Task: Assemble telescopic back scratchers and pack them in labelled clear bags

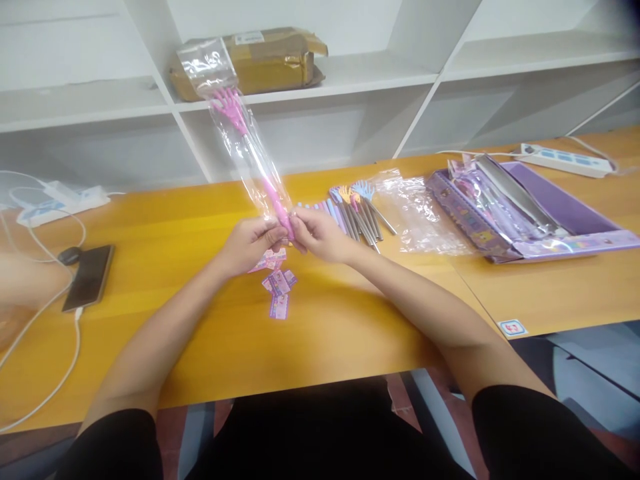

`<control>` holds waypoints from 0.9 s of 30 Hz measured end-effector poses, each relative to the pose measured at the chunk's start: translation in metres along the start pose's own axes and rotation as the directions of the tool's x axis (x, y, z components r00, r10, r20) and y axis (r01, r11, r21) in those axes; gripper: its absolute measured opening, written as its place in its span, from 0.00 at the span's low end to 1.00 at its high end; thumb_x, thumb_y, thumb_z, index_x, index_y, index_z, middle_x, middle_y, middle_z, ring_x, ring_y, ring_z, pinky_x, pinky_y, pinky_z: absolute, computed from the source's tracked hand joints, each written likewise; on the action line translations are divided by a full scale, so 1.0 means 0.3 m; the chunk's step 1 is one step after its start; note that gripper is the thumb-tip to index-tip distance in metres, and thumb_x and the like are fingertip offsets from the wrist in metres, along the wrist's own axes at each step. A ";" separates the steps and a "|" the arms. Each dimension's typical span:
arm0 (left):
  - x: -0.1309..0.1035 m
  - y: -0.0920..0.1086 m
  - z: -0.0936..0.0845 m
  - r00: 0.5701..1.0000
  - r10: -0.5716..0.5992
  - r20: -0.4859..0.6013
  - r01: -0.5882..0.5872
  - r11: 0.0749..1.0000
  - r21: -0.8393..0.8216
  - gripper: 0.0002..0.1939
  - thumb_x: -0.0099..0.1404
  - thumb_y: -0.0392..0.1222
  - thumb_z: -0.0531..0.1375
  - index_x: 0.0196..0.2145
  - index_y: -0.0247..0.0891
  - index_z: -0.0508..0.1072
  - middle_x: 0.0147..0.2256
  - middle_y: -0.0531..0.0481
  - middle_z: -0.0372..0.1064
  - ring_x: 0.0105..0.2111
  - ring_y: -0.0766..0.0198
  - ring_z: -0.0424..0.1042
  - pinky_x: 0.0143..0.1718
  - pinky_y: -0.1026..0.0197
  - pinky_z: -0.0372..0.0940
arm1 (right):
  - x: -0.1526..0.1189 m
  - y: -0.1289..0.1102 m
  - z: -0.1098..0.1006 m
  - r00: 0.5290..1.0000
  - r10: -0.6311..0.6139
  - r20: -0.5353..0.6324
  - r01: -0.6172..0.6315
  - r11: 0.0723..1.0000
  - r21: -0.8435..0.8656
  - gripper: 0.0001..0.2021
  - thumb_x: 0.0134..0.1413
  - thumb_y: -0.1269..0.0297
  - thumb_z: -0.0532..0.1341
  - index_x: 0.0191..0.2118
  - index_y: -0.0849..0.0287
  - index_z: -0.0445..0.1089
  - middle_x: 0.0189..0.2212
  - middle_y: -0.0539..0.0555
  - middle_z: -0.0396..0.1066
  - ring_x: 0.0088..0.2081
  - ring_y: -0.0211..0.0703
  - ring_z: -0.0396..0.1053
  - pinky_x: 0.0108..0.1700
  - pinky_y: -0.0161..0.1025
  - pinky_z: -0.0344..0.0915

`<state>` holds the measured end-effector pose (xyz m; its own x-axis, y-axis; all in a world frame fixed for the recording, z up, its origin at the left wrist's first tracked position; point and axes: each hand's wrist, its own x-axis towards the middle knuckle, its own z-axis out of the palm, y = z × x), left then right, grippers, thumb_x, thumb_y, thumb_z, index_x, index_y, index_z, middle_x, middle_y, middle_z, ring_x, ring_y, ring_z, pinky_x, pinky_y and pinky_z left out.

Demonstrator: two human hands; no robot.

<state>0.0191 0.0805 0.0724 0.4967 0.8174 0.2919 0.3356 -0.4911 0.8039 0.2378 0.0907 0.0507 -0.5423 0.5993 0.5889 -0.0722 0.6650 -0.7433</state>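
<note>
Both grips on a bagged pink backscratcher

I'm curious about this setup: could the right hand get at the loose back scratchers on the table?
Probably yes: the right hand is close beside the loose back scratchers, with nothing visible between. It may first need to release the pink back scratcher, which the left hand also holds.

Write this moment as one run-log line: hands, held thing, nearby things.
left hand: holds pink scratcher, low end | right hand: pinching at same end | bag: clear, over claw end | nearby: cards, scratcher pile, box
</note>
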 end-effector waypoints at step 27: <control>-0.001 0.001 -0.053 0.967 0.049 0.250 -0.026 0.995 -0.094 0.21 0.80 0.60 0.60 0.43 0.38 0.78 0.40 0.45 0.77 0.38 0.61 0.74 0.43 0.58 0.71 | 0.000 0.036 -0.016 0.992 -0.110 -0.067 0.093 0.971 -0.220 0.24 0.84 0.42 0.47 0.36 0.52 0.60 0.27 0.48 0.66 0.28 0.38 0.63 0.35 0.37 0.62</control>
<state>0.0064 0.0849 0.0808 0.6965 0.6914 0.1920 0.2461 -0.4816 0.8411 0.2411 0.1001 0.0443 -0.4740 0.5511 0.6868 0.0639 0.7994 -0.5974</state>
